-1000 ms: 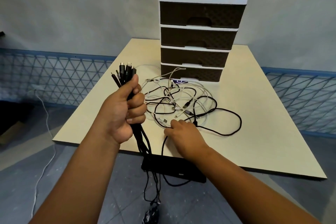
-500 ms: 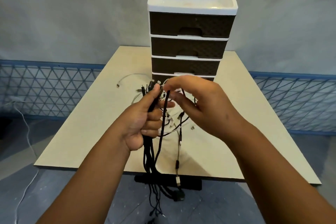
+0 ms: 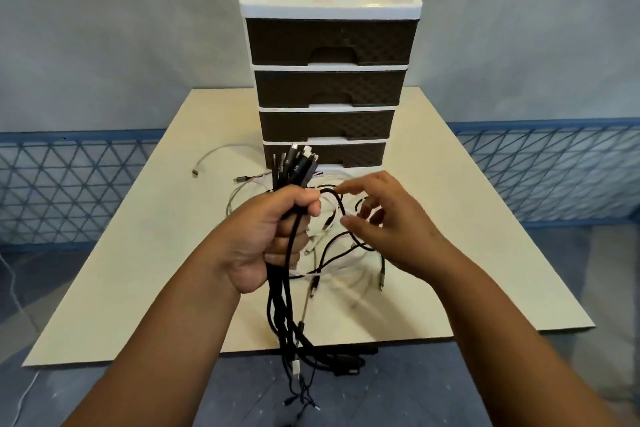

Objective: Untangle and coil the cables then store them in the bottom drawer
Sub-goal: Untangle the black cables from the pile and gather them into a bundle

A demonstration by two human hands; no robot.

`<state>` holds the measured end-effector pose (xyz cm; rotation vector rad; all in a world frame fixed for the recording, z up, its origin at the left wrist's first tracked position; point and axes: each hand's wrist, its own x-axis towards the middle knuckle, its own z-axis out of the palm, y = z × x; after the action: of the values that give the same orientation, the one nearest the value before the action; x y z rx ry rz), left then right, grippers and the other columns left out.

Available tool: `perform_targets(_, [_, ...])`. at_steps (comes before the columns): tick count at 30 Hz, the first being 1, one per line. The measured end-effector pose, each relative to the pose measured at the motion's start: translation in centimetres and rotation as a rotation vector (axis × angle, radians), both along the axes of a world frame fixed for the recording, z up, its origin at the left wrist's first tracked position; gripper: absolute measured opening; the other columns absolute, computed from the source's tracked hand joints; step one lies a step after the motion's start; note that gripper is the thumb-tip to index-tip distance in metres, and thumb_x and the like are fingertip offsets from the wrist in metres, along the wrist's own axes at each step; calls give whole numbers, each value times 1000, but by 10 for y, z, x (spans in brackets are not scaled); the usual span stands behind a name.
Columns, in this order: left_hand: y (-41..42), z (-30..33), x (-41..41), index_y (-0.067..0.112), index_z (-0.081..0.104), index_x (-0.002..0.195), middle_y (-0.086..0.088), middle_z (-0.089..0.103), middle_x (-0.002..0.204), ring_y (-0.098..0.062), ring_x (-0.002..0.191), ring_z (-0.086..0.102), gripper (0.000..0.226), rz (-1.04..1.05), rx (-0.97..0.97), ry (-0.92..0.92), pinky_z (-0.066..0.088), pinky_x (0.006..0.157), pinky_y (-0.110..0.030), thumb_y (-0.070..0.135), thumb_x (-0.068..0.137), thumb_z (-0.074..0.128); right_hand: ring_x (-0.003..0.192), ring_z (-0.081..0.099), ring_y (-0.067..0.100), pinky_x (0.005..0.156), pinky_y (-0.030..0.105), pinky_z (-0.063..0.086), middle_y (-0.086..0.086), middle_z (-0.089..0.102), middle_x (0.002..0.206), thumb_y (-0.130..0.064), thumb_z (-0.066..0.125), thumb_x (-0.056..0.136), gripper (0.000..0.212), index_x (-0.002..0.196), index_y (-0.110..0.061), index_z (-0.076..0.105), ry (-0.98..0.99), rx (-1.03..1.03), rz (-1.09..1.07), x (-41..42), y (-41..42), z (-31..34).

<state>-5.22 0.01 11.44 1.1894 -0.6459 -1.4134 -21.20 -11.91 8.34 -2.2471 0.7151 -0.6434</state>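
The left hand (image 3: 268,239) is clenched in a fist around a bundle of black cables (image 3: 292,253), held upright above the near half of the table (image 3: 138,253). The plug ends (image 3: 298,161) fan out above the fist, in front of the bottom drawer (image 3: 349,153), while the loose lengths hang below the hand, past the near table edge, toward the floor (image 3: 398,388). 1 black strand arcs out of the fist to the right and loops down beneath the right hand (image 3: 388,229).

The right hand hovers just right of the fist with its fingers loosely spread and bent; the forefinger tip is at the looping black strand, but whether it pinches that strand cannot be told.

Under and beyond both hands, the remaining tangle of white and black cables (image 3: 332,253) lies on the table, just in front of the drawer unit (image 3: 330,80). 1 white cable (image 3: 221,154) curves away to the far left, its plug lying on the tabletop.

The drawer unit stands at the far middle of the table, with a white frame, a red Uniplus label on top and 4 dark brown drawers, all pushed in. A blue lattice fence (image 3: 554,173) runs behind the table on both sides, against a grey wall (image 3: 121,28).
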Motion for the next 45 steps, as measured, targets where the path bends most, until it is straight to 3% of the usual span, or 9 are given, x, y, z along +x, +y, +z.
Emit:
perform_targets(2, [2, 4, 4, 19, 56, 63, 11, 17, 43, -3, 35, 12, 23, -42, -44, 12, 6, 39, -17, 27, 84, 56, 81, 57, 8, 75, 26, 47, -6, 52, 103, -30, 72, 87, 21, 107, -28, 68, 242, -36, -19, 8, -10, -27])
perform_targets(6, [7, 13, 19, 19, 57, 64, 13, 18, 43, -2, 35, 13, 18, -73, -171, 78, 9, 37, -14, 27, 72, 71, 89, 56, 21, 70, 20, 29, 1, 54, 90, -23, 66, 92, 14, 94, -11, 74, 268, -91, -156, 13, -31, -67])
perform_targets(9, [13, 20, 31, 19, 59, 66, 11, 13, 45, -4, 36, 9, 21, -68, -273, 168, 10, 35, -14, 32, 71, 74, 97, 60, 24, 77, 15, 32, 8, 61, 100, -13, 69, 89, 14, 101, -9, 76, 203, -131, -259, 3, -51, -63])
perform_targets(14, [19, 28, 45, 20, 57, 63, 8, 9, 45, -5, 37, 5, 16, 76, -303, 164, 11, 33, -12, 32, 71, 65, 86, 60, 31, 70, 31, 40, 15, 64, 90, -27, 61, 95, 24, 99, -7, 74, 277, -240, -402, -7, -84, -30])
perform_targets(19, [20, 28, 47, 20, 56, 62, 7, 7, 46, -6, 38, 3, 16, 122, -284, 155, 10, 34, -12, 32, 68, 65, 66, 67, 22, 62, 33, 54, 10, 68, 76, -30, 46, 103, 28, 95, -12, 65, -161, 296, -382, -4, -81, 22])
perform_targets(21, [20, 27, 45, 20, 56, 63, 7, 8, 46, -6, 38, 4, 17, 118, -279, 154, 11, 34, -12, 32, 67, 67, 62, 66, 19, 60, 32, 53, 7, 67, 71, -35, 45, 102, 31, 90, -14, 64, -222, 316, -332, -7, -75, 36])
perform_targets(24, [21, 26, 42, 20, 57, 65, 8, 9, 46, -6, 38, 6, 19, 107, -274, 150, 13, 33, -11, 33, 67, 70, 65, 68, 17, 65, 33, 53, 3, 70, 73, -34, 47, 102, 28, 91, -17, 66, 87, 149, -271, -19, -67, 46])
perform_targets(29, [39, 34, 35, 18, 57, 65, 10, 12, 47, -6, 38, 8, 28, -1, -251, 61, 12, 35, -13, 35, 65, 79, 66, 68, 4, 72, 29, 54, -3, 75, 75, -19, 60, 95, 9, 90, -21, 68, 647, 171, -37, -59, -48, 43])
perform_targets(45, [137, 32, -24, 12, 61, 62, 10, 26, 40, -2, 33, 20, 40, -94, -138, -122, 13, 40, -11, 41, 57, 89, 71, 67, 12, 74, 23, 54, -1, 73, 80, -33, 75, 84, 19, 96, -19, 76, 843, 374, 510, -132, 47, -9])
